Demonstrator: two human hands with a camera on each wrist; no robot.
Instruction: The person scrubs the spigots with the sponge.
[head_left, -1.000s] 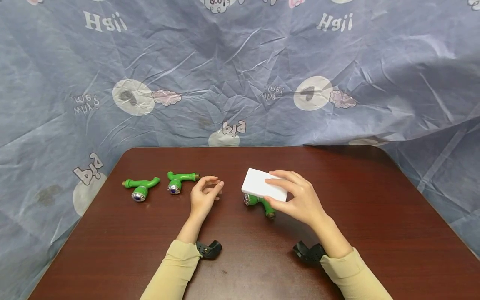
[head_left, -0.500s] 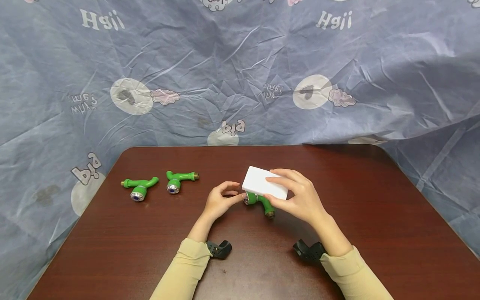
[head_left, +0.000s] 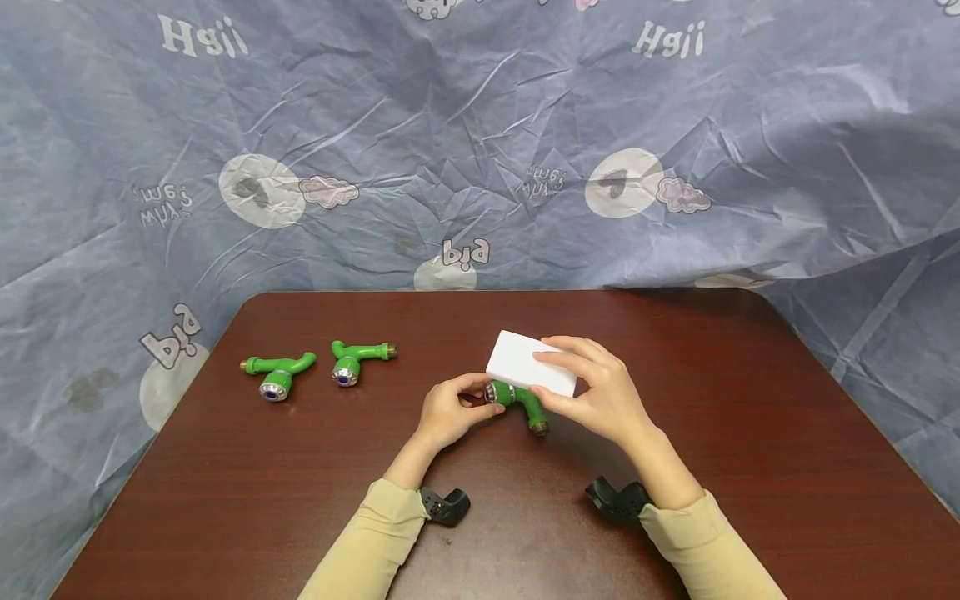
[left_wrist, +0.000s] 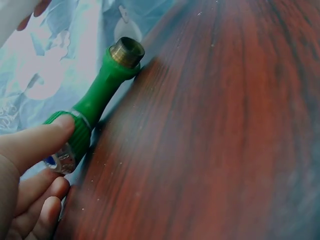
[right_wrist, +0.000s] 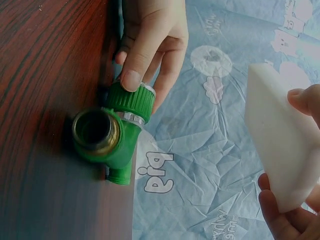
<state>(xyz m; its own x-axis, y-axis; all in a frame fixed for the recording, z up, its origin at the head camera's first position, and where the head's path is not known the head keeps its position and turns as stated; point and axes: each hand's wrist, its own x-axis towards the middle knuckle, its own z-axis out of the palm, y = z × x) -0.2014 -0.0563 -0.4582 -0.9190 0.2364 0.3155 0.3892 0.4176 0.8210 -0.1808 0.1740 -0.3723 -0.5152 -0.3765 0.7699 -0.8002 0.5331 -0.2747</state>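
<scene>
Green tap (head_left: pixel 517 400) lies on the brown table (head_left: pixel 712 467) near the middle, with its shiny knob end toward nine o'clock and its brass end toward five o'clock; the left hand (head_left: pixel 447 410) comes at it from eight o'clock and pinches the knob end, thumb on one side and fingers (right_wrist: pixel 131 75) curled on the ribbed green ring; in the left wrist view the fingertip sits right on that ring; the right hand (head_left: pixel 600 392) is at three o'clock of the tap and grips a white sponge block (head_left: pixel 531 373), fingers curled over its top edge and thumb under it; the block is held just above the tap, and I cannot tell if they touch; two more green taps (head_left: pixel 279 373) (head_left: pixel 356 360) lie well apart at nine o'clock, side by side; a blue cloth with clouds (head_left: pixel 480 142) hangs at twelve o'clock behind the table; both sleeves are pale yellow.
</scene>
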